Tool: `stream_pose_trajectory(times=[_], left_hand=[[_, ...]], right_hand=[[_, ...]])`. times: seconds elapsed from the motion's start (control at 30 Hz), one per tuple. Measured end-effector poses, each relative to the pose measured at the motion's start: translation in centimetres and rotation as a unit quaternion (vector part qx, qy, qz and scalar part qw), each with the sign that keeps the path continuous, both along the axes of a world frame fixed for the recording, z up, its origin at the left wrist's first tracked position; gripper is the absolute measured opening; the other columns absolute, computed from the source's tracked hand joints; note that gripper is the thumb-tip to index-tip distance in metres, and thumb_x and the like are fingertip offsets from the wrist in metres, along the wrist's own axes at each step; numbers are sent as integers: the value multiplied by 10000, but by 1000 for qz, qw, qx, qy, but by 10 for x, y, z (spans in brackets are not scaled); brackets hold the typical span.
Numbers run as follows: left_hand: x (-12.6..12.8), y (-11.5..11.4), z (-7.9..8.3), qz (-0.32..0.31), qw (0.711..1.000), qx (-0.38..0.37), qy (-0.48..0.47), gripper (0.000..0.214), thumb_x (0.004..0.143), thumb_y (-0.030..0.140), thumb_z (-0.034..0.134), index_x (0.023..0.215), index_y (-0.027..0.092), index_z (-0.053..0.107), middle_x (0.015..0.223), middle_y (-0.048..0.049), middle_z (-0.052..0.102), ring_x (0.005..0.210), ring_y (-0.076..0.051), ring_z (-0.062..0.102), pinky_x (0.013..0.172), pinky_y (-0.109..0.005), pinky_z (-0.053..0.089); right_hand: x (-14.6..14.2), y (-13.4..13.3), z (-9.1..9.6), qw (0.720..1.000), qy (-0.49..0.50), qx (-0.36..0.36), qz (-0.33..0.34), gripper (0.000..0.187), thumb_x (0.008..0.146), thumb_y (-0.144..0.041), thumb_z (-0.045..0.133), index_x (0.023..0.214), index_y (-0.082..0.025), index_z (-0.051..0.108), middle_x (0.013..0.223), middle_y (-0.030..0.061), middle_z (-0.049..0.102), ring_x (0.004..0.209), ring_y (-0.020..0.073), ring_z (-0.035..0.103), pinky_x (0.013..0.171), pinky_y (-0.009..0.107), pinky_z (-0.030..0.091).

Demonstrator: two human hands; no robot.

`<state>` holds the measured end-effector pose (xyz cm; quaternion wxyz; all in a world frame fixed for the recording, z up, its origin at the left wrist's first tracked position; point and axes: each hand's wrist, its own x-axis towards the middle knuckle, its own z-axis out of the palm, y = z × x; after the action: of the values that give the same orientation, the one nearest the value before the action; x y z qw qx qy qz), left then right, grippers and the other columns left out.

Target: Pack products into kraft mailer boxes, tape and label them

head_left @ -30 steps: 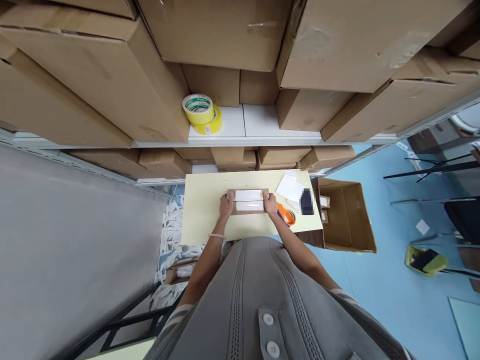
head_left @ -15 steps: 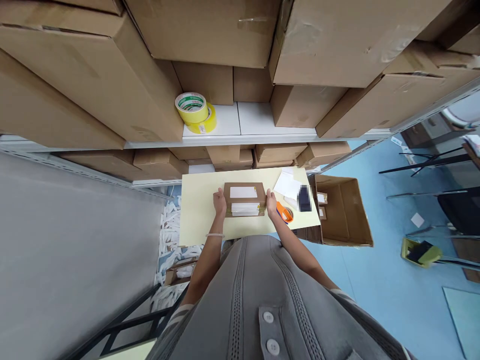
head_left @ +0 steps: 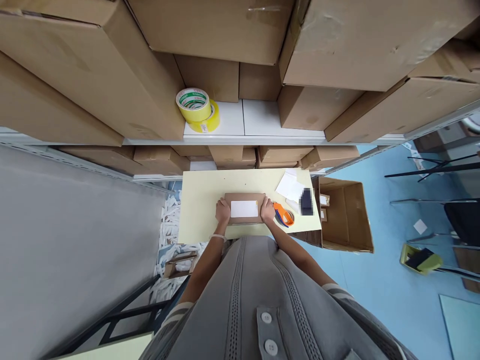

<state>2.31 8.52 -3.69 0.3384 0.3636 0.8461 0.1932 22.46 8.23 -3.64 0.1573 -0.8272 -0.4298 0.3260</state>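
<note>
A small brown cardboard box [head_left: 244, 199] with a white label lies flat on the pale yellow table [head_left: 204, 200]. My left hand [head_left: 222, 212] grips its left end and my right hand [head_left: 267, 210] grips its right end, fingers curled over the edges. An orange tape dispenser [head_left: 283, 214] lies just right of my right hand. White papers [head_left: 289, 187] and a dark blurred object [head_left: 306, 201] sit further right on the table.
Shelves packed with large cardboard boxes [head_left: 93, 75] rise behind the table. Two yellow tape rolls [head_left: 197, 108] rest on the white shelf. An open carton [head_left: 343, 215] stands on the blue floor at the right. White foam pieces [head_left: 170, 225] litter the floor at the left.
The box has been turned over between my hands: earlier its flaps and white contents faced up, now the labelled closed face is on top, and it sits nearer the table's front edge.
</note>
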Motion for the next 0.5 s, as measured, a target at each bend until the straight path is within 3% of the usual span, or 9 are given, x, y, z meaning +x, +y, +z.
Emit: stream_pose_trajectory(times=[0.5], left_hand=[[3,4,-3,18,999,-41,-5,528,1024,410,163,1113,160,619,1185,-202,663,1148,-321,629,920,-447,495]], right_hand=[[-6,5,1,998,-36,-6,43,539,1027,-394,104,1143,-163,577,1171,175,642,1104,291,609,914,413,454]])
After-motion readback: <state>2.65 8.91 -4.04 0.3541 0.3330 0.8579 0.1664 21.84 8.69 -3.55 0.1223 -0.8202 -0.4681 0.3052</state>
